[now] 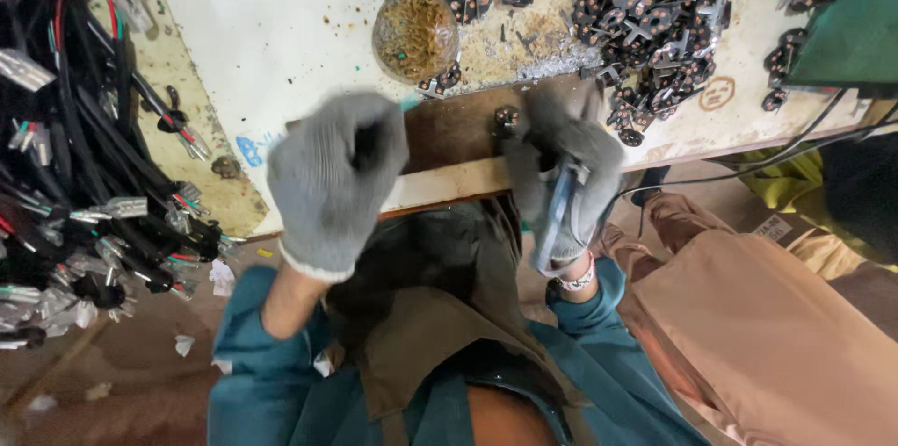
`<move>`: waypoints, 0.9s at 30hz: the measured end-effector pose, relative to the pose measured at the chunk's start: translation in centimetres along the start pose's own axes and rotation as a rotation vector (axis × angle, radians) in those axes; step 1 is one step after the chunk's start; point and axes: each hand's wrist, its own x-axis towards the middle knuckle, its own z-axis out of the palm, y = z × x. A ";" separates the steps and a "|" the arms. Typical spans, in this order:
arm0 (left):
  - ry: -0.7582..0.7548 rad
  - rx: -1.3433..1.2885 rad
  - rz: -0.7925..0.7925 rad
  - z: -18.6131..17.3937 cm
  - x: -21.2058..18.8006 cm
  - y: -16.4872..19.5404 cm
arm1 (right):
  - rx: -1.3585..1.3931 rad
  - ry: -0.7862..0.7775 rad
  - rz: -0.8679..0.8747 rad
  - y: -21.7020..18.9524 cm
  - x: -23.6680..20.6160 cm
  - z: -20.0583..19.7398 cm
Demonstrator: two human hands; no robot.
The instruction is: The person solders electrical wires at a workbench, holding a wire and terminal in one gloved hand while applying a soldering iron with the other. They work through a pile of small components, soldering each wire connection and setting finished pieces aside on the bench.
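Observation:
My left hand (335, 179), in a grey knit glove, is closed into a fist above the bench's front edge; what it grips is hidden. My right hand (564, 177), gloved too, grips a blue-handled tool (559, 206) that points toward the bench. Just left of its fingers a small black round part (506, 119) sits on the brown work plate (454, 128). A large heap of similar black parts (645, 7) with orange spots covers the bench's far right.
A round dish of brownish-yellow debris (415, 33) stands behind the plate. Bundles of black and red wires with metal terminals (84, 156) hang at the left. A green object (847, 25) and a black cable (804, 142) lie at the right. Another person's tan trousers (748, 315) are beside me.

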 end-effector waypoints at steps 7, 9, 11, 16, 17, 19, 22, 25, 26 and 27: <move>-0.018 0.187 0.056 0.5 4.9 3.0 | -0.157 -0.128 -0.041 1.2 -1.0 0.2; -0.046 0.093 0.039 -1.0 3.4 3.8 | -0.135 -0.109 -0.047 1.8 -1.2 -0.6; -0.177 -0.086 -0.085 -2.1 1.5 3.4 | -0.170 -0.048 -0.159 2.5 -0.9 -1.6; -0.313 -0.237 -0.093 0.6 -1.0 -1.1 | -0.080 -0.171 -0.254 3.2 -1.2 -0.7; -0.274 -0.146 0.005 1.6 -1.3 -1.9 | -0.027 -0.162 -0.227 3.1 -1.6 0.0; -0.229 -0.017 0.102 3.0 -1.8 -2.8 | -0.149 -0.165 -0.250 3.1 -2.2 0.9; -0.198 0.073 0.144 3.9 -2.0 -3.0 | 0.016 -0.236 -0.231 3.6 -2.9 0.3; -0.175 0.100 0.196 4.0 -2.0 -2.7 | -0.050 -0.165 -0.182 4.4 -3.8 -1.7; -0.168 0.112 0.213 4.0 -2.0 -2.5 | -0.086 -0.177 -0.185 4.7 -4.2 -2.1; -0.161 0.119 0.231 4.1 -2.0 -2.5 | -0.108 -0.194 -0.198 5.0 -4.7 -2.4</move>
